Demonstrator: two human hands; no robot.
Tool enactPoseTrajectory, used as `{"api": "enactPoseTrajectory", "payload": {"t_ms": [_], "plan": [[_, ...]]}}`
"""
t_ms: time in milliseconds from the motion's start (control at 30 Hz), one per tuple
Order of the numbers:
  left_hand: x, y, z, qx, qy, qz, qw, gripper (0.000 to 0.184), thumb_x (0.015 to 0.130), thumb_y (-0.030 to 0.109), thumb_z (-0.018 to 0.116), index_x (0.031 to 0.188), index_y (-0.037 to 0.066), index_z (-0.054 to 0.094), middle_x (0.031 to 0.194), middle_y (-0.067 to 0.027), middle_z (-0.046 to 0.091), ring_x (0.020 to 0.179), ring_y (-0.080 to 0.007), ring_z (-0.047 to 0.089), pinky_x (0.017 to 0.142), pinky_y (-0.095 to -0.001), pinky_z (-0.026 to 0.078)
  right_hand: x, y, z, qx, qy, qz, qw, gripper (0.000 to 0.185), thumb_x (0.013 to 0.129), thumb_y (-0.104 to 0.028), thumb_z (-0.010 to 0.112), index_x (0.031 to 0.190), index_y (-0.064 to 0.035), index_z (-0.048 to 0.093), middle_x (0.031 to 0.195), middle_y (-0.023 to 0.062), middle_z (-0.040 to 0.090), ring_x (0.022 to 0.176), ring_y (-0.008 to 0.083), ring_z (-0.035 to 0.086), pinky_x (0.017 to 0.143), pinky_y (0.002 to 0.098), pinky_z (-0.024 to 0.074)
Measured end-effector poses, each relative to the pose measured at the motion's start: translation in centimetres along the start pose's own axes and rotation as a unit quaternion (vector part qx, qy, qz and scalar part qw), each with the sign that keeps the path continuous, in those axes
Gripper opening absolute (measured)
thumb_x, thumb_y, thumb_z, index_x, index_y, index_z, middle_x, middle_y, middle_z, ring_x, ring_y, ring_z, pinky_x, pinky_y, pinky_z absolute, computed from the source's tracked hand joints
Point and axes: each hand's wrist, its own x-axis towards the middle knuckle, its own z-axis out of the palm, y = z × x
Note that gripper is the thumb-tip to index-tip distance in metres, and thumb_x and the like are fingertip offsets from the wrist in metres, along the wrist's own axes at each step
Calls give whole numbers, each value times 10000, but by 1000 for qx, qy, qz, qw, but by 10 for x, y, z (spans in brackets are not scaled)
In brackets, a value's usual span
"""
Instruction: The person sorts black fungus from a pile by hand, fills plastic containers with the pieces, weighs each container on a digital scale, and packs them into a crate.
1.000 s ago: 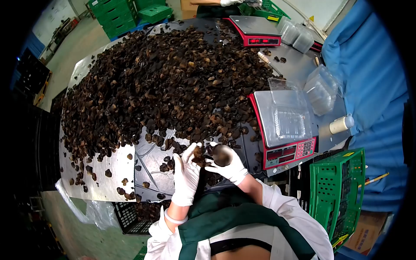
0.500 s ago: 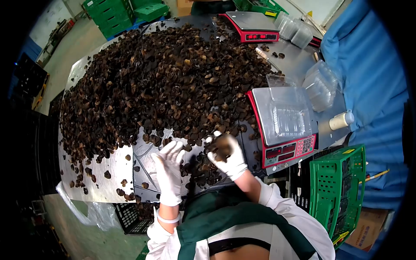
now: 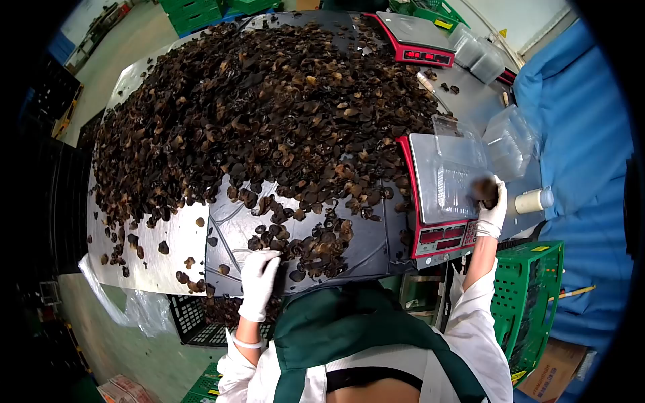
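Dark brown, mushroom-like pieces form a large pile [image 3: 269, 121] over the table. In a white glove, my right hand [image 3: 493, 209] holds a brown piece [image 3: 484, 191] over the right side of a clear plastic tray [image 3: 453, 188]. That tray, its lid folded back, rests on the nearer red scale [image 3: 430, 213]. My left hand [image 3: 261, 279], also gloved, is at the table's front edge, left of a small heap [image 3: 326, 248] of the same pieces. Its fingers are bent together, and whether anything is between them is hidden.
Stacked clear trays [image 3: 509, 142] and a white bottle [image 3: 534, 200] stand right of the scale. A second red scale [image 3: 416, 37] is at the back. Green crates [image 3: 527, 302] stand at the lower right, a black crate [image 3: 195, 326] below the front edge.
My right hand has moved from above the small heap to the tray on the scale, carrying a brown piece. My left hand has lowered slightly, and its fingers have bent. The view has shifted.
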Motion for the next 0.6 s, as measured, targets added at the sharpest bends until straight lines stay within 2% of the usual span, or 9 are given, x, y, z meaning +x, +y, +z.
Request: {"api": "enactPoseTrajectory", "payload": {"t_ms": [133, 233, 300, 367, 400, 433, 500, 567, 600], "plan": [[6, 13, 27, 86, -67, 141, 984, 180, 775, 159, 686, 932, 79, 652, 890, -74, 629, 864, -248, 587, 775, -342, 475, -17, -2, 9, -300, 4, -195, 934, 205, 931, -132, 532, 1046, 2, 637, 1073, 74, 634, 970, 164, 580, 899, 285, 428], [13, 12, 47, 186, -117, 206, 953, 226, 744, 190, 699, 942, 92, 651, 904, -54, 588, 837, -250, 554, 727, -351, 465, -73, -12, 63, -366, -57, -334, 867, 182, 837, -47, 625, 1017, -38, 656, 1003, 79, 642, 959, 201, 591, 904, 311, 438], [15, 1, 57, 211, -135, 189, 949, 199, 739, 186, 702, 910, 93, 659, 875, -59, 587, 827, -250, 553, 725, -356, 461, -110, 2, 91, -389, -233, -320, 831, 233, 770, -56, 678, 1003, -61, 665, 970, 77, 647, 956, 232, 598, 904, 334, 448], [17, 5, 57, 135, -82, 152, 976, 163, 742, 171, 702, 874, 86, 660, 836, -68, 582, 822, -253, 558, 734, -364, 460, -156, 23, 120, -354, -415, -227, 807, 284, 726, -118, 727, 996, -57, 662, 990, 96, 650, 925, 256, 619, 841, 339, 492], [18, 9, 53, 88, -46, 134, 986, 140, 753, 151, 698, 863, 77, 655, 822, -80, 585, 821, -266, 560, 738, -360, 465, -171, 47, 125, -358, -473, -274, 757, 341, 728, -182, 744, 1031, -52, 656, 1006, 108, 650, 920, 270, 627, 837, 341, 504], [21, 2, 48, 64, -40, 135, 988, 115, 770, 110, 688, 860, 53, 645, 858, -93, 599, 827, -263, 575, 742, -336, 470, -185, 66, 126, -334, -516, -281, 737, 474, 725, -253, 752, 1137, -60, 619, 1098, 126, 621, 984, 278, 611, 885, 356, 489], [20, -2, 37, -75, -16, 28, 997, 101, 785, 64, 671, 869, 28, 628, 899, -104, 614, 840, -235, 589, 760, -309, 467, -204, 92, 123, -454, -581, -206, 644, 797, 677, -325, 774, 1359, -104, 424, 1342, 132, 444, 1098, 306, 528, 908, 388, 465], [12, -9, 21, -209, -21, -110, 972, 79, 857, 35, 609, 929, 19, 579, 993, -76, 639, 880, -152, 590, 792, -286, 469, -215, 107, 122, -539, -586, -245, 553, 821, 665, -329, 778, 1370, -129, 408, 1313, 114, 453, 1054, 306, 527, 857, 389, 479], [9, -9, 12, -266, -19, -149, 952, 76, 871, 38, 590, 944, 25, 569, 1013, -79, 639, 875, -141, 592, 784, -277, 471, -215, 116, 117, -531, -572, -275, 561, 777, 664, -319, 774, 1343, -139, 440, 1244, 97, 485, 1018, 288, 532, 823, 383, 482]]}}
